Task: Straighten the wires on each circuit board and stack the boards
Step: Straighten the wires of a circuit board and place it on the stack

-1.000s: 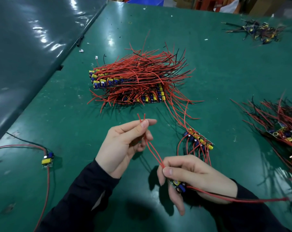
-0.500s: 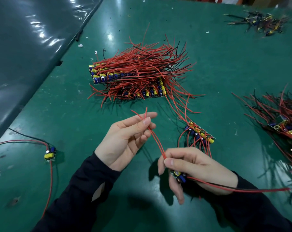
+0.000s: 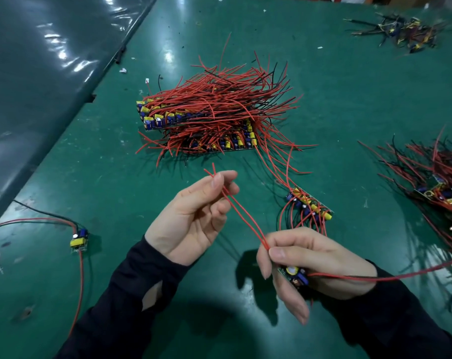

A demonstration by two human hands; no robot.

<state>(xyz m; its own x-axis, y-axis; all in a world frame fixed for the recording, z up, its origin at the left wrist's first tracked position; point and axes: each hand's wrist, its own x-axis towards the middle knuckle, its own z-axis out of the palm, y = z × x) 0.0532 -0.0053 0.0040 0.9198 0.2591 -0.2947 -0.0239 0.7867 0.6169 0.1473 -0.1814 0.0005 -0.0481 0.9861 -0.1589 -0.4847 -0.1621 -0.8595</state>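
A glossy green desk (image 3: 95, 177) carries heaped red-wired circuit boards (image 3: 214, 117). The left hand (image 3: 193, 216) pinches 2 thin red wires (image 3: 241, 216); the right hand (image 3: 315, 265) grips a small circuit board (image 3: 294, 275).

A: What is each hand doing over the green table (image 3: 323, 86)?

B: The right hand (image 3: 320, 263) grips a small circuit board with blue and yellow parts (image 3: 296, 275). The left hand (image 3: 193, 218) pinches the far ends of that board's two thin red wires (image 3: 241, 218), which run taut between the hands.

A: And beyond them?

B: A large stack of boards under a tangle of red and black wires (image 3: 219, 115), a short row of boards (image 3: 309, 203) just right of the hands, and a lone board (image 3: 78, 239) at far left.
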